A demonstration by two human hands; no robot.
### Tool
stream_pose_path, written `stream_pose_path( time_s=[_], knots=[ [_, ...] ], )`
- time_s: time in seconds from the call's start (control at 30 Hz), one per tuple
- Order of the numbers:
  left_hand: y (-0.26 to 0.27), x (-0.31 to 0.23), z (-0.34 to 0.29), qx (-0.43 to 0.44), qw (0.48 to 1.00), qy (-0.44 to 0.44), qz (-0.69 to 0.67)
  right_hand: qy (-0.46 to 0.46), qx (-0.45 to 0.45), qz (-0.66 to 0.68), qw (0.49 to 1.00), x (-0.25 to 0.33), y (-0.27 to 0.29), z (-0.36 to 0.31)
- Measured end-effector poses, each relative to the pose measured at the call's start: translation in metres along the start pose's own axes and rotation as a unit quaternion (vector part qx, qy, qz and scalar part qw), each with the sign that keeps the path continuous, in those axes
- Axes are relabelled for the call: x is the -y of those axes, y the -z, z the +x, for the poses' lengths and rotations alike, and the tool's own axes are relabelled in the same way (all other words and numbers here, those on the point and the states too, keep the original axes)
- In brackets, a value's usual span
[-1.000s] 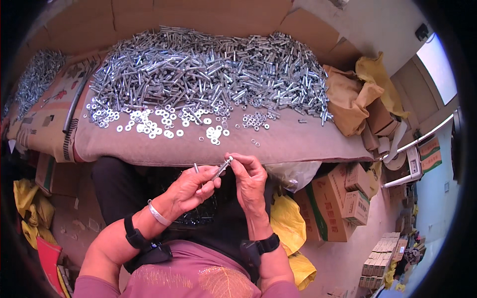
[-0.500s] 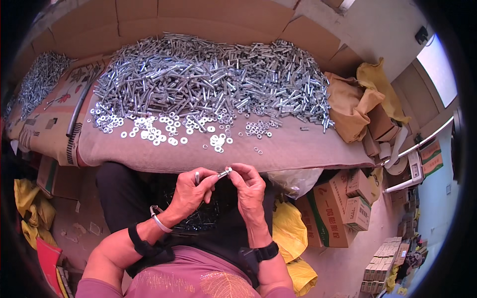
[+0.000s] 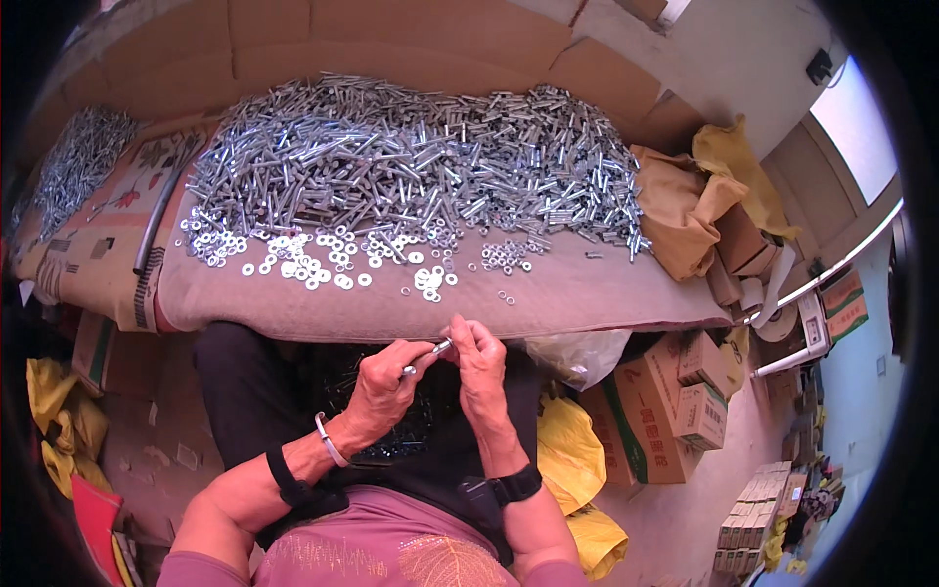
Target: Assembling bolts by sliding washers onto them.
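The left hand (image 3: 381,384) has turned, grip clasping a bolt (image 3: 442,346) and a second rod (image 3: 409,371); the right hand (image 3: 482,374), hold unclear, has raised a finger (image 3: 459,333): work stays at the bolt's end.

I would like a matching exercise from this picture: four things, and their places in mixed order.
1. small metal piece
2. washers
3. long metal pipe
4. clear plastic bag

A. on the patterned cloth
B. just below the padded surface's front edge
C. in the left hand, near the right hand
D. on the near side of the large metal heap

Pairs: 1-C; 2-D; 3-A; 4-B
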State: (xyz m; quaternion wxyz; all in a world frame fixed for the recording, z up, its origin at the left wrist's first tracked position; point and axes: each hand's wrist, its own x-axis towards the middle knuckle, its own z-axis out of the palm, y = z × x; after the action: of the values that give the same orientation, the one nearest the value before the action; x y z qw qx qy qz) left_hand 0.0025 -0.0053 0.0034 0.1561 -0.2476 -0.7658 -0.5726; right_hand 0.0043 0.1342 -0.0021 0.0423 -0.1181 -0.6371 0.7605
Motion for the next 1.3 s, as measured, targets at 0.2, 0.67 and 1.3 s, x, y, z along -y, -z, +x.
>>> stream_pose_path(
  time_s=[0.2,0.67,1.3],
  knots=[
    [-0.001,-0.001,-0.001,-0.004,0.998,0.055,-0.021,0.063,-0.036,0.09,0.993,-0.013,-0.023,-0.002],
    [0.002,0.008,0.001,0.003,0.924,0.29,-0.248,-0.038,0.052,0.218,0.974,-0.005,-0.006,-0.01],
    [-0.005,0.013,0.016,0.024,0.77,0.402,-0.495,0.212,-0.063,-0.251,0.942,0.034,0.052,0.035]
  ],
)
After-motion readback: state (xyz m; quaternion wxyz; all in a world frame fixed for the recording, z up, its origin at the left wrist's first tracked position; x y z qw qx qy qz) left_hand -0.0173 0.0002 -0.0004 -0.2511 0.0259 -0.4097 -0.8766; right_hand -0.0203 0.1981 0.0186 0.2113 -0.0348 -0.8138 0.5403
